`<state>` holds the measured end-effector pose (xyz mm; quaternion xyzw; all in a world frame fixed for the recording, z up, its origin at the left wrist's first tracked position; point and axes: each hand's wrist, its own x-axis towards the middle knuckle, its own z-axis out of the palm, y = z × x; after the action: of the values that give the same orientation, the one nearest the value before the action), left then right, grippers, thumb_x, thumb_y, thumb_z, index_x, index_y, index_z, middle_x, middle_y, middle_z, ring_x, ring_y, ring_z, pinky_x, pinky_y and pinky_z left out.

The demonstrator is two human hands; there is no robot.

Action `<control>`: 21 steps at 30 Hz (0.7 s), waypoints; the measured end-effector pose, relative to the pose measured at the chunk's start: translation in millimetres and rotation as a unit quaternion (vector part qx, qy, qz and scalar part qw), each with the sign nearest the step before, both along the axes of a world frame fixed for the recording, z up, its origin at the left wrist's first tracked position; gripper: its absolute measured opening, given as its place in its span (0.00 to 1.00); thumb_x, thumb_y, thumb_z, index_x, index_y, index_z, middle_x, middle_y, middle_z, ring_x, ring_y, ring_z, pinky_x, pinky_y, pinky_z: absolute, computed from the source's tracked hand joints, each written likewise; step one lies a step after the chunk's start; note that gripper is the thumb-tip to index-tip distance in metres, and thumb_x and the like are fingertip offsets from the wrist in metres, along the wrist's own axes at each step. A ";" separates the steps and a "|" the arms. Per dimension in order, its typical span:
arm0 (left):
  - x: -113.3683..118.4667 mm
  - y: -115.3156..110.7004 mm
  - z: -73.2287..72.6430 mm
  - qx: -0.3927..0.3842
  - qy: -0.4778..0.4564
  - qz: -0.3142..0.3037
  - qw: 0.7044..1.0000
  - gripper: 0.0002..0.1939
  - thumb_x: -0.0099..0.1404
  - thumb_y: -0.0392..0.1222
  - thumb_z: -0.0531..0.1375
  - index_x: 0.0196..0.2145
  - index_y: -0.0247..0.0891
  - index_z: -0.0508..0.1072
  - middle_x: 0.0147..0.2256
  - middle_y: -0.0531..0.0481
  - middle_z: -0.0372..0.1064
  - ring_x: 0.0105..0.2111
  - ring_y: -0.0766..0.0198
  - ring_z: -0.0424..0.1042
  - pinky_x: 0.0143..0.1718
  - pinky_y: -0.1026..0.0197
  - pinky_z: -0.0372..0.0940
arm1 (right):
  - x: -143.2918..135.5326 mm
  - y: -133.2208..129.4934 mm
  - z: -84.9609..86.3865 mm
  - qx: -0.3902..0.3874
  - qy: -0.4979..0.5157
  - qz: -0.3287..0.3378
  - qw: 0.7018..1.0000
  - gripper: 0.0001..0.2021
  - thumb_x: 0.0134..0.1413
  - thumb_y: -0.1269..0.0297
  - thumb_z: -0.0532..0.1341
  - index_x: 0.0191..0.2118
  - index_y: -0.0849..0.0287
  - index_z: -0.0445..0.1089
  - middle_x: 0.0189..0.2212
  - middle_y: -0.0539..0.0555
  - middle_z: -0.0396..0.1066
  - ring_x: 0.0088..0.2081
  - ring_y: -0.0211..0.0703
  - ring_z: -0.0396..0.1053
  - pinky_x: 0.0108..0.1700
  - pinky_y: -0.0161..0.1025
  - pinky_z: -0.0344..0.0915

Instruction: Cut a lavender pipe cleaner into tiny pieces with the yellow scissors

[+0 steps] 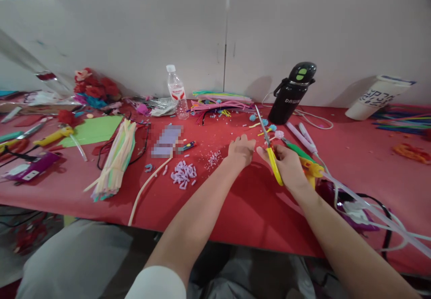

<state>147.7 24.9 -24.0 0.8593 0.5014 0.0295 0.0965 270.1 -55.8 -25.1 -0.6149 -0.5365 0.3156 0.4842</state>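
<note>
My right hand (286, 162) is closed round the yellow handles of a pair of scissors (275, 166), whose blades point up and away over the table. To its left, my left hand (241, 150) lies low over the red tabletop with its palm down; what its fingertips touch is too small to make out. Small pompom-like pieces (279, 134) in blue and pink lie just beyond both hands. Tiny lilac scraps (214, 159) are scattered left of my left hand, and a heap of short lilac pieces (183, 174) lies nearer the front edge.
A black bottle (292, 94), a clear bottle (177, 91) and a white cup (373, 99) stand along the back. A bundle of pale stems (117, 164) lies left. Yellow glue guns (313, 169) (55, 136) and cords lie on both sides.
</note>
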 end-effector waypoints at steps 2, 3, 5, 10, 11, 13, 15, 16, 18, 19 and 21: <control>1.3 -1.2 -1.3 0.012 -0.004 0.000 1.000 0.14 0.58 0.34 0.57 0.44 0.39 0.69 0.48 0.42 0.62 0.48 0.53 0.65 0.47 0.53 0.63 | 0.0 0.3 -0.4 0.000 0.014 0.008 1.000 0.21 0.41 0.44 0.66 0.27 0.58 0.64 0.21 0.47 0.61 0.23 0.35 0.56 0.25 0.34 0.56; 0.0 -1.3 -1.4 0.021 -0.008 0.003 1.000 0.14 0.57 0.33 0.58 0.43 0.37 0.69 0.48 0.41 0.62 0.48 0.53 0.65 0.47 0.52 0.63 | 0.1 0.3 -0.7 0.001 0.017 0.009 1.000 0.21 0.41 0.44 0.66 0.27 0.58 0.64 0.22 0.47 0.62 0.23 0.36 0.56 0.25 0.34 0.56; -9.3 -0.4 0.6 0.037 -0.047 0.008 0.998 0.12 0.59 0.33 0.57 0.42 0.36 0.68 0.47 0.41 0.64 0.47 0.54 0.66 0.47 0.54 0.63 | 0.3 0.1 -1.9 0.006 0.012 0.008 1.000 0.22 0.42 0.43 0.65 0.27 0.58 0.63 0.22 0.47 0.61 0.24 0.36 0.56 0.25 0.34 0.56; -75.8 0.1 15.2 0.026 -0.335 -0.014 0.942 0.05 0.67 0.37 0.51 0.37 0.37 0.66 0.32 0.48 0.71 0.32 0.66 0.70 0.36 0.62 0.64 | 0.0 -0.7 -5.6 0.000 -0.078 0.012 0.997 0.22 0.44 0.44 0.64 0.26 0.59 0.62 0.20 0.45 0.56 0.23 0.34 0.51 0.23 0.33 0.51; -92.6 -0.7 17.7 0.027 -0.371 -0.014 0.928 0.05 0.66 0.39 0.53 0.36 0.37 0.67 0.32 0.49 0.71 0.32 0.66 0.70 0.36 0.63 0.64 | -1.1 -0.9 -5.8 -0.004 -0.108 0.019 0.994 0.22 0.43 0.44 0.64 0.26 0.59 0.62 0.20 0.45 0.55 0.23 0.33 0.50 0.23 0.33 0.51; -123.4 -2.4 19.8 0.024 -0.425 -0.004 0.905 0.07 0.65 0.42 0.56 0.34 0.36 0.68 0.30 0.49 0.71 0.30 0.67 0.70 0.35 0.63 0.65 | -4.7 -1.7 -5.6 -0.007 -0.157 0.038 0.987 0.23 0.42 0.43 0.65 0.24 0.58 0.59 0.19 0.45 0.53 0.22 0.33 0.49 0.23 0.33 0.49; -145.9 -3.6 18.2 0.018 -0.469 0.017 0.883 0.09 0.61 0.45 0.60 0.33 0.35 0.70 0.30 0.48 0.72 0.31 0.66 0.71 0.35 0.63 0.66 | -9.2 -2.8 -5.3 -0.004 -0.184 0.059 0.981 0.25 0.41 0.42 0.65 0.22 0.58 0.56 0.18 0.45 0.52 0.22 0.33 0.48 0.22 0.33 0.47; -153.3 -3.9 16.5 0.011 -0.487 0.028 0.873 0.10 0.60 0.45 0.61 0.33 0.35 0.71 0.30 0.48 0.72 0.31 0.66 0.71 0.35 0.63 0.66 | -11.3 -3.3 -5.5 -0.001 -0.192 0.068 0.979 0.25 0.41 0.41 0.64 0.21 0.57 0.54 0.18 0.44 0.51 0.22 0.32 0.47 0.22 0.33 0.46; -160.8 -4.0 12.8 -0.005 -0.515 0.045 0.856 0.12 0.58 0.46 0.62 0.35 0.35 0.72 0.32 0.46 0.74 0.32 0.65 0.72 0.37 0.62 0.68 | -13.8 -4.0 -6.9 0.004 -0.208 0.078 0.975 0.27 0.40 0.41 0.65 0.21 0.57 0.52 0.18 0.44 0.51 0.21 0.32 0.46 0.22 0.33 0.45; -161.7 -3.8 11.5 -0.011 -0.522 0.049 0.852 0.13 0.58 0.46 0.63 0.36 0.35 0.73 0.33 0.46 0.74 0.33 0.64 0.73 0.38 0.61 0.68 | -14.1 -4.1 -8.1 0.004 -0.218 0.080 0.973 0.27 0.40 0.42 0.65 0.20 0.57 0.51 0.17 0.44 0.50 0.21 0.32 0.46 0.22 0.33 0.45; -160.4 -3.6 10.5 -0.015 -0.527 0.051 0.848 0.13 0.57 0.47 0.63 0.37 0.35 0.75 0.35 0.45 0.75 0.35 0.64 0.74 0.41 0.60 0.69 | -12.8 -3.6 -11.0 0.006 -0.238 0.080 0.968 0.26 0.40 0.42 0.65 0.20 0.57 0.52 0.17 0.44 0.50 0.21 0.32 0.46 0.21 0.34 0.44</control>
<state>-12.6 21.4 -13.5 0.6863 0.4188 0.4755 0.3570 257.3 -59.4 -36.1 -0.6246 -0.6854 0.1947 0.3197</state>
